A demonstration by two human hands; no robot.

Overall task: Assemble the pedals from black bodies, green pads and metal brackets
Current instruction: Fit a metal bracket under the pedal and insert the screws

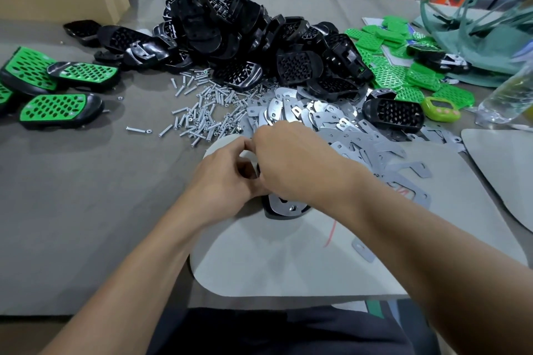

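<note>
The grey worktop (86,210) carries everything, and the heap of black plastic pedal bodies (230,29) is our landmark. The pale rounded mat (274,262) lies nearer us than the heap. The green perforated pads (389,75) are to the heap's right, and the flat silvery metal brackets (360,135) run along its near edge. The finished green-and-black pedals (60,109) sit well to its left, and the loose silvery screws (202,112) lie at its near-left foot.

The pedal in work (269,215) rests on the mat in front of the heap, underside up, with a curved metal bracket (281,204) and a small fastener showing on it. We judge the step to be fastening that bracket. To do it well, we pin the pedal flat, line up the holes, and start each fastener straight before tightening.

Our left hand (227,181) curls round the pedal's far end and grips it. Our right hand (291,161) arches over it, fingers bent down to the left fingertips. Whether they pinch anything, we cannot tell.
</note>
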